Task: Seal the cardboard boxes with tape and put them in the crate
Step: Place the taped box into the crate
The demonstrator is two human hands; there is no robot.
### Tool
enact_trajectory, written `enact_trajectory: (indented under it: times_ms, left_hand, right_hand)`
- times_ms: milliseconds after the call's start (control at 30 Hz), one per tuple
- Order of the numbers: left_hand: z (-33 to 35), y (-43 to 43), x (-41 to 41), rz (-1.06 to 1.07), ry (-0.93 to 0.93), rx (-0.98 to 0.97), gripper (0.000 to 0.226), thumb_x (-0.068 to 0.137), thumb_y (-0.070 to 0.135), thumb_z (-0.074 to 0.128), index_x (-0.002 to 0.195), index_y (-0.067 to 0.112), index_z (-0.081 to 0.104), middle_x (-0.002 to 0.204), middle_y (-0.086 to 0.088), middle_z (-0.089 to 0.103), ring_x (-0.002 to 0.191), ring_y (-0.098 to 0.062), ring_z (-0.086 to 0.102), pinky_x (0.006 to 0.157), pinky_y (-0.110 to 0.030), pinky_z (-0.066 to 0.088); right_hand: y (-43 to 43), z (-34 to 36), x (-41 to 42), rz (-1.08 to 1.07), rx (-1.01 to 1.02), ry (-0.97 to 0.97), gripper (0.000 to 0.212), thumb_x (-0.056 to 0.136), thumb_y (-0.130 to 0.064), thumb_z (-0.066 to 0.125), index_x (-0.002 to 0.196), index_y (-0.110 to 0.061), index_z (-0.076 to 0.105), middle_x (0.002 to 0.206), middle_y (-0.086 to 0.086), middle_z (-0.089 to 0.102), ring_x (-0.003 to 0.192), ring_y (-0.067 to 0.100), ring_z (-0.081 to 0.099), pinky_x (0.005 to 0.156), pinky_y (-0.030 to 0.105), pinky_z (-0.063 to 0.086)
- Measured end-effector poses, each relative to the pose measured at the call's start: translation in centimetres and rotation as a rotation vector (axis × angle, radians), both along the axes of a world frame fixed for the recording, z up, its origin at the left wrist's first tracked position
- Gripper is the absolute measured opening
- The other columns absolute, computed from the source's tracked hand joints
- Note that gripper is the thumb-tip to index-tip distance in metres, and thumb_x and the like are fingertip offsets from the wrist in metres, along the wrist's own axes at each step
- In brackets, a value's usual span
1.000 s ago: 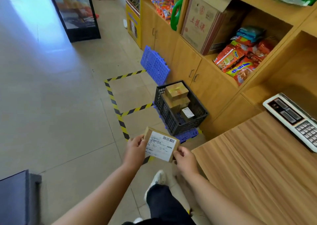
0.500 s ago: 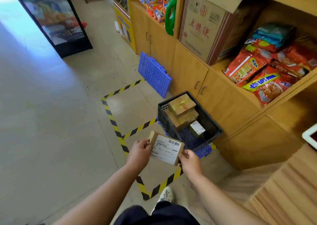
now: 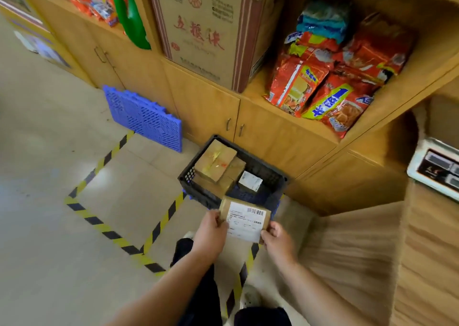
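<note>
I hold a small cardboard box (image 3: 244,217) with a white shipping label facing up. My left hand (image 3: 211,233) grips its left edge and my right hand (image 3: 277,242) grips its right lower corner. The box hovers just in front of the near rim of a black plastic crate (image 3: 188,176) on the floor. Inside the crate lie several sealed cardboard boxes (image 3: 214,163), one small one with a white label (image 3: 250,181).
The crate stands on a blue pallet against wooden cabinets (image 3: 206,109). Another blue pallet (image 3: 144,119) leans on the cabinet to the left. Yellow-black tape (image 3: 99,222) marks the floor. A wooden counter (image 3: 372,263) with a scale (image 3: 437,168) is at right. Snack bags fill the shelf.
I have stepped closer to the crate and the view has swung right. The box in both hands has moved forward to the crate's near rim.
</note>
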State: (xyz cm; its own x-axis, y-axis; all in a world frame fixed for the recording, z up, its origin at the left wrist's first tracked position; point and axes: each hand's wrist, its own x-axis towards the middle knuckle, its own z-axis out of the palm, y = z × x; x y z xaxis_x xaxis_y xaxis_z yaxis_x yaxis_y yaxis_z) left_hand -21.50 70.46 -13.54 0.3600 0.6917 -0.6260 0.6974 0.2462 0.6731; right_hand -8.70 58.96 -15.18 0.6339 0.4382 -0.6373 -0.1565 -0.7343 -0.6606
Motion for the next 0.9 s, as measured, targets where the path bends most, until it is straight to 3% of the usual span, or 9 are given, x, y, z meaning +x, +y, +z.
enact_trajectory:
  times_ms: [67,133,267,367,433,500,667,800,900]
  left_hand:
    - [-1.2,3.5,1.3,-0.115,0.004,-0.002,0.030,0.095,0.025,0.046,0.125,0.023,0.046,0.109,0.003,0.059,0.092,-0.015,0.058,0.073,-0.030,0.046]
    - [-2.7,6.6,2.7,-0.209,0.026,-0.001,0.034,0.096,0.025,0.044,0.130,0.022,0.043,0.118,-0.002,0.057,0.100,-0.020,0.057,0.082,-0.033,0.047]
    - [-6.9,11.4,5.8,-0.326,0.065,0.031,0.041,0.096,0.022,0.042,0.137,0.019,0.040,0.126,-0.001,0.040,0.097,-0.015,0.052,0.075,-0.023,0.040]
    - [-11.2,13.5,8.6,-0.362,0.073,0.020,0.043,0.095,0.019,0.043,0.138,0.015,0.040,0.120,0.002,0.033,0.096,-0.014,0.049,0.085,-0.026,0.042]
    - [-15.0,14.4,10.6,-0.390,0.076,-0.002,0.048,0.094,0.018,0.043,0.141,0.014,0.037,0.127,-0.001,0.036,0.112,-0.019,0.045,0.100,-0.033,0.038]
    - [-19.1,15.0,12.5,-0.395,0.075,-0.036,0.053,0.093,0.019,0.044,0.145,0.015,0.033,0.135,-0.003,0.037,0.122,-0.021,0.040,0.107,-0.038,0.034]
    - [-29.6,15.4,16.4,-0.455,0.087,-0.051,0.059,0.095,0.024,0.044,0.149,0.022,0.022,0.151,-0.001,0.029,0.138,-0.022,0.023,0.113,-0.039,0.021]
    - [-37.5,15.9,19.5,-0.496,0.115,-0.044,0.060,0.095,0.025,0.045,0.149,0.020,0.020,0.148,-0.002,0.035,0.133,-0.022,0.029,0.110,-0.037,0.024]
    - [-42.5,16.5,21.5,-0.481,0.071,-0.060,0.050,0.094,0.021,0.046,0.142,0.021,0.033,0.136,-0.003,0.047,0.116,-0.017,0.044,0.099,-0.033,0.039]
  right_hand:
    - [2.5,-0.7,0.1,-0.095,-0.022,-0.002,0.008,0.091,-0.009,0.059,0.094,-0.017,0.056,0.092,0.005,0.067,0.086,0.021,0.064,0.066,0.020,0.046]
    - [4.8,-1.9,0.3,-0.162,-0.034,-0.021,0.006,0.091,-0.011,0.061,0.094,-0.007,0.058,0.090,0.014,0.065,0.082,0.028,0.062,0.057,0.014,0.039]
    - [9.2,-6.2,1.4,-0.287,-0.067,0.008,0.008,0.090,-0.009,0.062,0.094,-0.004,0.058,0.077,0.012,0.062,0.062,0.020,0.052,0.043,0.014,0.032]
    - [11.8,-10.6,3.0,-0.364,-0.114,0.011,0.011,0.085,-0.009,0.064,0.085,-0.016,0.056,0.080,0.010,0.063,0.077,0.031,0.062,0.050,0.017,0.037]
    - [13.0,-14.2,4.5,-0.380,-0.128,0.032,0.018,0.085,-0.010,0.063,0.080,-0.023,0.051,0.086,0.010,0.066,0.086,0.030,0.063,0.066,0.027,0.047]
    - [13.7,-18.1,6.2,-0.385,-0.139,0.061,0.017,0.086,-0.011,0.062,0.082,-0.024,0.052,0.089,0.003,0.068,0.082,0.022,0.063,0.074,0.038,0.049]
    - [14.8,-28.2,10.6,-0.438,-0.115,0.076,0.022,0.087,-0.011,0.060,0.095,-0.030,0.052,0.088,-0.013,0.063,0.078,0.004,0.059,0.059,0.022,0.041]
    - [16.0,-35.9,13.8,-0.462,-0.091,0.107,0.027,0.089,-0.009,0.056,0.108,-0.027,0.051,0.093,-0.012,0.061,0.083,0.005,0.058,0.064,0.021,0.042]
    - [16.9,-40.9,15.8,-0.480,-0.073,0.105,0.028,0.090,-0.007,0.054,0.106,-0.030,0.049,0.090,-0.015,0.059,0.080,0.000,0.056,0.062,0.018,0.040]
